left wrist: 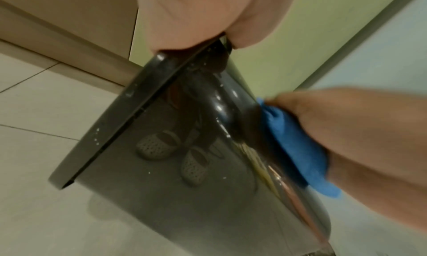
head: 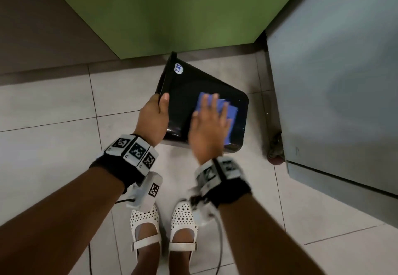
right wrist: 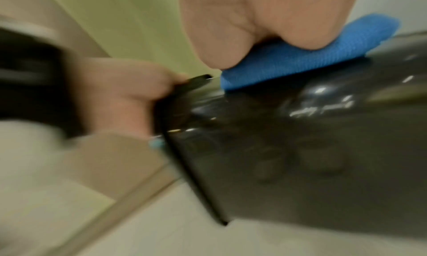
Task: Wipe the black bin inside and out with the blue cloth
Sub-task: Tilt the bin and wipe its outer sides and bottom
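Outside-wipe step in hand. The black bin (head: 193,93) lies tipped on its side on the tiled floor (head: 53,106), near a green panel (head: 172,11) and a grey cabinet (head: 333,80), mouth turned to the person's left. Left hand (head: 154,117) grips the rim, thumb over the edge, steadying it. Right hand (head: 207,126) lies flat, fingers straight and spread, pressing the folded blue cloth (head: 230,113) onto the upward-facing side wall, toward the base end. Right wrist view is blurred, likely mid-stroke. Price sticker (head: 178,68) near the rim. Next move probably calls for rolling the bin with the left hand to reach the other walls; whether the inside is done I cannot tell.
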Available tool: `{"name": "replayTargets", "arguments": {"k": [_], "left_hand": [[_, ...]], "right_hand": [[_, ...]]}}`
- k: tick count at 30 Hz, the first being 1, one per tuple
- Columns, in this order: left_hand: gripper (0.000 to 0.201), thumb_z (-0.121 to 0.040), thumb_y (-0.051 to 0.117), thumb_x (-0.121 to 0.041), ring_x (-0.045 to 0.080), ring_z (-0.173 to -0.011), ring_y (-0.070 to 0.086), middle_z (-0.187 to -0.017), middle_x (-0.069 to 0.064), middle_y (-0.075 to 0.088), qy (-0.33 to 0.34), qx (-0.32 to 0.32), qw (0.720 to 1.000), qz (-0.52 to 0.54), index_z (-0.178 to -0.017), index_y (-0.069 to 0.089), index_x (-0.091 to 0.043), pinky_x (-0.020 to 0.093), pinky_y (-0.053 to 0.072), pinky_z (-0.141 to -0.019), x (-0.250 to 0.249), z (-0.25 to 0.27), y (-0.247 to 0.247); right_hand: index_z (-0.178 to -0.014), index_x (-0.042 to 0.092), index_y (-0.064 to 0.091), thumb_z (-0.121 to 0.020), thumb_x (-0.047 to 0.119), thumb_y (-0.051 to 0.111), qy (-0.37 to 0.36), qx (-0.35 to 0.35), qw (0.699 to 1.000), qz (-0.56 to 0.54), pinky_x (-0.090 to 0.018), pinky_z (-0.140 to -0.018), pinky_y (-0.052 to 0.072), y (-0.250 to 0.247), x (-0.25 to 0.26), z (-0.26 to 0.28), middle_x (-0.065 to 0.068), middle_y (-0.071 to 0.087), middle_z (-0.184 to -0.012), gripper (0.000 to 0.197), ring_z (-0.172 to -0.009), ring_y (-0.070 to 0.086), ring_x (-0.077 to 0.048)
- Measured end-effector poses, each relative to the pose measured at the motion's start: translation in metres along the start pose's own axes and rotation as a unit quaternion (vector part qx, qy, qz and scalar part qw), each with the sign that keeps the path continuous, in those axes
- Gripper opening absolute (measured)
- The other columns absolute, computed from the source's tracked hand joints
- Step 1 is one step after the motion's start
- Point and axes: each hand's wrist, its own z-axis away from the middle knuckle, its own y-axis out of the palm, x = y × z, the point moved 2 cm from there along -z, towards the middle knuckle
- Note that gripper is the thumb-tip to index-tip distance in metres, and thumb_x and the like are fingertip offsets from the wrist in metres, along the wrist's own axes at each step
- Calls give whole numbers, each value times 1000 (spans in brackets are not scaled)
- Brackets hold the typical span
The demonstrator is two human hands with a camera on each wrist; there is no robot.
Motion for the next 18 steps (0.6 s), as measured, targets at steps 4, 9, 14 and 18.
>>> {"name": "replayTargets", "arguments": {"k": [4,9,14,18], "left_hand": [[42,-100,29,-30,33,-99,55,-105,23,60,-20,6,999,24,-106,53,4,26,35,-77,-1,-5,1],[43,-100,28,-32,28,-96,53,-102,16,57,-21,32,999,20,-113,51,1,30,39,-83,6,-2,1],[40,-100,27,-31,17,-89,47,-96,6,52,15,29,999,2,-112,51,0,13,31,-71,2,-2,0],[41,-101,26,-31,18,-87,47,-96,7,52,17,19,1000,-6,-113,49,0,12,30,-66,-2,3,2]], "right_hand": [[-149,30,10,-92,45,18,-139,51,989,-3,-43,-111,-12,2,19,37,5,2,-159,59,-141,-17,-18],[-149,33,3,-99,40,25,-5,44,998,53,-51,-116,1,-9,-46,-16,2,-3,-159,55,-146,-7,-27],[-148,19,18,-103,30,23,176,28,964,-197,-22,-97,33,-42,-85,-43,-12,38,-147,47,-131,40,-29],[-150,22,9,-102,30,17,119,41,991,-43,-43,-118,11,-28,-72,-43,-6,7,-159,49,-146,9,-31]]}}
